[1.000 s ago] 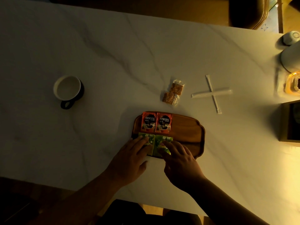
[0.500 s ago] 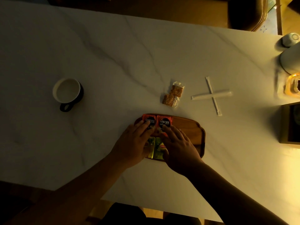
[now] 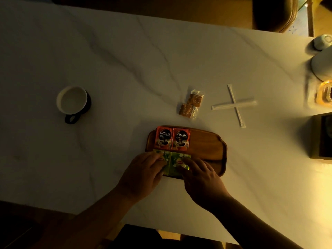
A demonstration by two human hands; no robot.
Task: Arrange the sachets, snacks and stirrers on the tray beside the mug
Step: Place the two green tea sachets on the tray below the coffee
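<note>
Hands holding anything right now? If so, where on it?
Nothing lifted. The left hand fingertips press flat on the left green tea sachet; the right hand fingertips press on the right green tea sachet, both lying on the wooden tray.

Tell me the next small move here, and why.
Probably lift the right hand off the green sachets and reach for the snack packets. All four sachets already sit squared on the tray's left half, while snacks and crossed stirrers lie on the table.
</note>
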